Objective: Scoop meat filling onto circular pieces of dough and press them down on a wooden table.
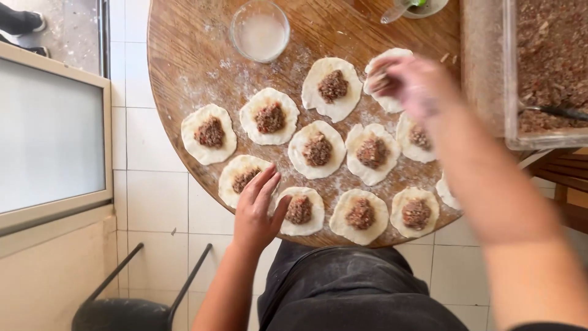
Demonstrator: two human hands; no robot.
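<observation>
Fingers of the left hand [256, 211] lie spread on a filled dough round [244, 179]; right hand [409, 83], blurred, pinches filling [378, 83] above the worktop [190, 49].

Flat dough rounds topped with minced filling [317, 150] lie in rows on the round wooden table [184, 55]. A small glass bowl [260, 30] stands behind them; a clear rectangular tub of filling [545, 67] sits to their right.

Round wooden board [184, 43], floured: about a dozen dough rounds [317, 150] with a dab of minced filling [318, 150] each, in loose rows. Left hand [257, 214] lies flat at the near edge, fingers spread between two rounds; right hand [407, 83], blurred, hovers over the round toward the far right. Glass bowl [260, 30] at the far edge; clear tub of mince [551, 61] beyond the right edge.
</observation>
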